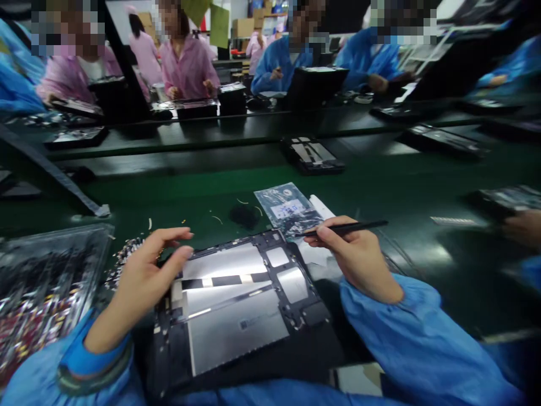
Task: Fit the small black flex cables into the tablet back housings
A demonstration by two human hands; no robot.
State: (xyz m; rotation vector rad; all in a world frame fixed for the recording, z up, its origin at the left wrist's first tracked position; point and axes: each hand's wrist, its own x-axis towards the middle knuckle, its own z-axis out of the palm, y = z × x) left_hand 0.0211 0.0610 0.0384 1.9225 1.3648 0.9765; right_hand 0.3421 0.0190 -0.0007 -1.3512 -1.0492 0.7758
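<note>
An opened tablet [236, 304] with silvery inner panels and a black frame lies tilted in front of me on a dark base. My left hand [147, 276] hovers at its upper left corner, thumb and index finger apart, with nothing visible between them. In my right hand [350, 248], beyond the tablet's right edge, I grip a pair of slim black tweezers [359, 226], pointing left. Their tips lie near a clear plastic bag [287, 206] with a white label, just past the tablet's far edge.
A clear plastic tray [46, 299] of many small parts stands at left, beside a pile of tiny pieces [127, 259]. Another tablet [313, 155] lies farther back on the green bench [203, 180]. Co-workers sit across; another person's hand [524, 228] is at far right.
</note>
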